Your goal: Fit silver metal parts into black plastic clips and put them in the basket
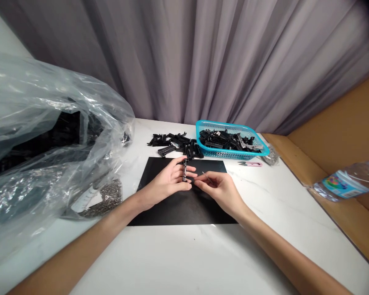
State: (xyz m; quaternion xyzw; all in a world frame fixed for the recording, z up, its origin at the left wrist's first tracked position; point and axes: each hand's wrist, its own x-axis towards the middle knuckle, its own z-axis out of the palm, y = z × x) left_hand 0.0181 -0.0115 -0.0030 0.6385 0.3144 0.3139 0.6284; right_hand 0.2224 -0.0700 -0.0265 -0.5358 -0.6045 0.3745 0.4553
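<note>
Working over the counter (172, 258) and black mat (184, 213), the left hand (162, 180) and right hand (224, 190) are best steady: the former grasps a slim black part (185, 170), the latter pinches, ideally lightly, a thin pin-like piece (206, 177).

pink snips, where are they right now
In the head view, the pink snips lie on the table, right of centre, just in front of the blue basket and right of the black mat.

Mauve-grey curtain (172, 61), clear bottle (344, 184), pink snips (253, 164)
</note>
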